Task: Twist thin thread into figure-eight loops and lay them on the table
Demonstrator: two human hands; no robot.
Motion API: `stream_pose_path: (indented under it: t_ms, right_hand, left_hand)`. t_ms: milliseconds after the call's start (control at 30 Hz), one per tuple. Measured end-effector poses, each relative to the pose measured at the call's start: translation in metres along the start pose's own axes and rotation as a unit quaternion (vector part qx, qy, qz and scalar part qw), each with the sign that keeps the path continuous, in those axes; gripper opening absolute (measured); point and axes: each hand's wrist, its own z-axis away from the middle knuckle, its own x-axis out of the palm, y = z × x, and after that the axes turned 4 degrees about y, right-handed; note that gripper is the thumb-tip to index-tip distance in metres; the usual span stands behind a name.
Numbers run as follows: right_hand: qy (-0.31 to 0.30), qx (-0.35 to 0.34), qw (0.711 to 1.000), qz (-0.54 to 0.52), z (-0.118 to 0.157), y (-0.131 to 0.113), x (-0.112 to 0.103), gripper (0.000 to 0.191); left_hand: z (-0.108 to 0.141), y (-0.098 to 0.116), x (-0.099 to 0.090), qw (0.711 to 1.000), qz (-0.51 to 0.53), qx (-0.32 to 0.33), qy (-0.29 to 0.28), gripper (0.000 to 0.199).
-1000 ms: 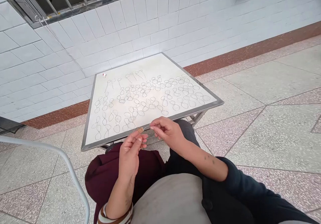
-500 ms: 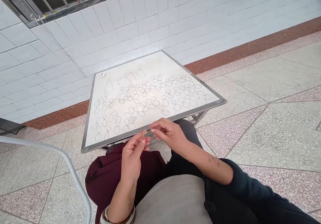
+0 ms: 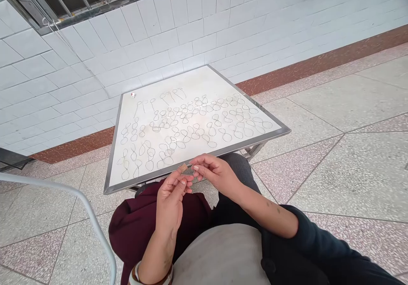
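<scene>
My left hand [image 3: 172, 193] is closed in a pinch, thumb against fingers, just off the table's front edge. A tan wrap [image 3: 182, 168] covers its index fingertip. Facing it, my right hand [image 3: 216, 172] pinches with thumb and forefinger, a small gap from the left fingertips. Between the hands a thin strand seems to run; it is too fine to make out fully. Many thin wire-like loops [image 3: 165, 123], mostly twisted into figure eights, lie in rows on the white table [image 3: 197, 81]. Several single loops with loose tails [image 3: 172, 93] lie towards the back.
The table has a grey metal rim [image 3: 153, 176] and stands by a white tiled wall [image 3: 165, 34]. A small red-and-white item [image 3: 133, 95] lies at its back left corner. A pale curved metal tube [image 3: 86, 204] rises at left. Dark red cloth [image 3: 137, 221] covers one leg.
My hands stay nearly in place, still pinching close together. The left fingers have shifted slightly, and the view has moved a little.
</scene>
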Motion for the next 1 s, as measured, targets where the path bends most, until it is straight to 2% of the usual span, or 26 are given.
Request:
stream_pose_path:
  t_ms: [100,200,367,500,633,800,1000]
  right_hand:
    - [0.008,0.004,1.0,-0.015,-0.002,-0.002,-0.002,0.016]
    - [0.017,-0.006,1.0,-0.017,-0.003,-0.001,-0.004,0.016]
    - [0.009,-0.046,0.999,-0.017,-0.004,0.005,-0.006,0.015]
    - [-0.002,-0.087,0.996,-0.011,-0.006,0.009,-0.008,0.013]
    - [-0.014,-0.12,0.993,-0.018,-0.008,0.01,-0.009,0.014]
    - [-0.013,-0.142,0.99,-0.01,-0.007,0.009,-0.009,0.015]
    - [-0.024,-0.116,0.993,-0.011,-0.004,0.008,-0.008,0.016]
  left_hand:
    - [0.0,0.003,-0.004,0.999,0.033,-0.018,-0.037,0.039]
    - [-0.002,0.005,-0.008,0.995,0.067,-0.065,-0.043,0.045]
    - [-0.003,0.005,-0.01,0.989,0.092,-0.107,-0.037,0.029]
    - [-0.003,0.004,-0.006,0.988,0.084,-0.119,-0.051,0.032]
    - [-0.002,0.005,-0.003,0.988,0.068,-0.125,-0.052,0.036]
    - [0.001,0.008,-0.001,0.989,0.032,-0.114,-0.089,0.038]
    - [0.005,0.006,0.002,0.991,-0.022,-0.084,-0.101,0.042]
